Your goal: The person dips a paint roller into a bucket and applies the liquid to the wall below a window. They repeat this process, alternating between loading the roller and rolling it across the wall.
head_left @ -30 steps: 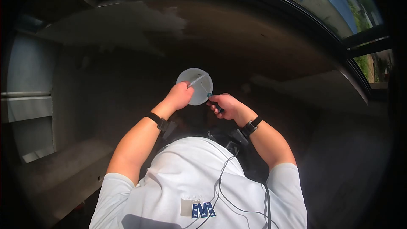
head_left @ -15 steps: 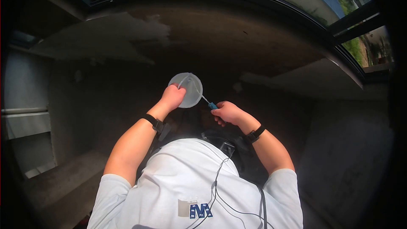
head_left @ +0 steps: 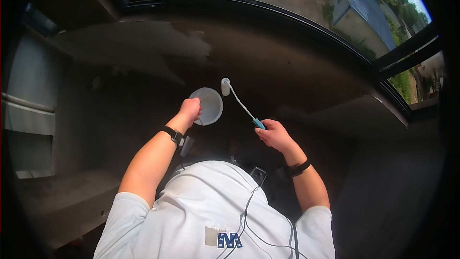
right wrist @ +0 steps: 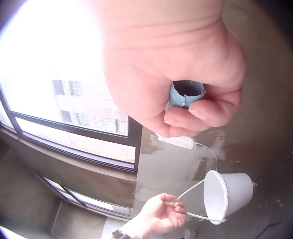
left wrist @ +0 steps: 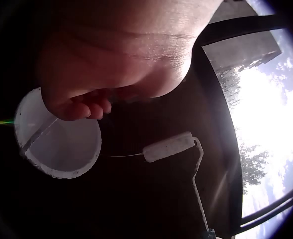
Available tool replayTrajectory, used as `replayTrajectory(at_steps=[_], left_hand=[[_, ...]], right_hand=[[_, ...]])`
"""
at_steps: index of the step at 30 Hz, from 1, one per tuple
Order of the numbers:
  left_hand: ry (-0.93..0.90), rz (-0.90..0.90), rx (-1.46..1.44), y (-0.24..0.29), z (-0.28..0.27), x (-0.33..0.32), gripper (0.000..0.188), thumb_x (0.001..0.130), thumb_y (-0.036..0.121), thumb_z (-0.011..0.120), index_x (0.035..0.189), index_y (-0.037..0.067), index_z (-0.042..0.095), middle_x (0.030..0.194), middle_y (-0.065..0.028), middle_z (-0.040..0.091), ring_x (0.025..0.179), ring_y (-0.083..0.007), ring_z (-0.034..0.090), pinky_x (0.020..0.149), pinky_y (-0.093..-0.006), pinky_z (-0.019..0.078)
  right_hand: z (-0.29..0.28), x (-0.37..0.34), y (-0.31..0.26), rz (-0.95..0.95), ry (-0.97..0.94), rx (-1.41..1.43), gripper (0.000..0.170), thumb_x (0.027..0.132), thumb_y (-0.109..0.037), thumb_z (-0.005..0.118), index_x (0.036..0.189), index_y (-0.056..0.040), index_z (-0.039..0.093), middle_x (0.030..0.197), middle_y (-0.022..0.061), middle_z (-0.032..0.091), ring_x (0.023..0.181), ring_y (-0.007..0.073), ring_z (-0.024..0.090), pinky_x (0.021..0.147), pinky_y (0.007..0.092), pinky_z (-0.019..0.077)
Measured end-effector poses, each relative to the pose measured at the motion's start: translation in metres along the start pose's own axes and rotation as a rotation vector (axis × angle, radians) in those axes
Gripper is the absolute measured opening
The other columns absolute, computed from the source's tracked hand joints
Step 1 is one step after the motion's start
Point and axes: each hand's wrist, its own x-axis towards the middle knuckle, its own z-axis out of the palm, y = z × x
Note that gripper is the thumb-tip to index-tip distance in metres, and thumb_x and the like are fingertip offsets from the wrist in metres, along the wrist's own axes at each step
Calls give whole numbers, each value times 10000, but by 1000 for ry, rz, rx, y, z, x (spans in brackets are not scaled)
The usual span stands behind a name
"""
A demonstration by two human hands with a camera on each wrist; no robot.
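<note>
Your left grip point(head_left: 190, 109) is curled round the bail point(left wrist: 41, 133) of the white bucket point(head_left: 212, 105); any contents are hard to make out against its pale interior. Just right of the rim, the white roller point(head_left: 225, 87) hangs apart from it, a thin strand point(left wrist: 126, 156) trailing bucketward into shadow. Your right grip point(head_left: 276, 135) clasps its blue handle point(head_left: 259, 123), partly hidden by your fingers.

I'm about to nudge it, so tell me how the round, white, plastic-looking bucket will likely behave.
The bucket will probably swing or tip, since it hangs by its thin, pale handle from the left hand. Its even, tapered walls look stiff; held one-handed, it may be light for its size.
</note>
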Motion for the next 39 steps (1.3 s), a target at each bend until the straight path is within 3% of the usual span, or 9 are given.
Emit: replayTrajectory(at_steps=[3,8,12,16,19,23,28,32,39], left_hand=[[150,-134,-252,3,-28,5,196,903,309,479,837,127,508,737,-7,453,656,-135,450,595,-296,398],[333,-304,-567,-27,-106,24,315,885,396,510,744,116,477,654,-3,444,579,-137,456,539,-282,415],[405,-334,-816,-94,-171,35,303,883,427,516,1041,169,519,872,-13,466,800,-162,470,703,-327,430],[589,-375,-991,-171,-238,32,454,859,497,576,1127,139,498,1009,-27,465,914,-182,468,775,-346,425],[683,-413,-1048,-249,-292,15,359,850,470,572,802,135,452,741,18,440,659,-124,440,679,-299,411],[828,-554,-1074,-339,-333,-46,393,853,538,529,832,154,450,752,33,453,630,-111,439,611,-294,414],[892,-645,-1174,-441,-337,-107,411,810,562,494,1027,213,480,834,29,442,653,-114,420,585,-284,403],[1017,-764,-1254,-478,-321,-144,449,833,573,431,1038,176,469,786,8,425,555,-112,375,512,-259,387],[1073,-683,-1520,-536,-284,-185,479,820,588,448,1054,171,468,808,3,438,563,-113,397,497,-243,389]], right_hand=[[-8,3,-35,-94,36,91,171,917,-178,625,976,-20,600,674,-9,534,510,50,453,439,206,348],[-9,18,-71,-184,102,177,133,936,-156,607,930,-30,562,656,-21,472,490,43,385,418,208,278],[-5,25,-82,-224,131,175,130,936,-154,610,923,-37,555,658,-23,469,486,43,386,416,209,276],[7,40,-94,-216,122,199,122,938,-144,607,926,-39,547,657,-23,469,479,46,391,414,212,281],[17,51,-100,-205,138,192,118,939,-138,603,920,-41,539,655,-22,467,471,47,389,411,214,277],[33,67,-110,-196,158,171,117,940,-143,601,900,-59,530,642,-25,454,449,48,373,398,215,255],[56,92,-117,-174,203,161,134,939,-153,596,863,-86,508,623,-39,433,434,48,359,385,216,250],[89,116,-118,-201,239,189,142,943,-153,582,843,-102,494,611,-52,414,421,47,348,373,217,261],[149,162,-133,-254,169,173,161,954,-171,569,838,-120,469,603,-58,395,428,53,354,369,224,271]])
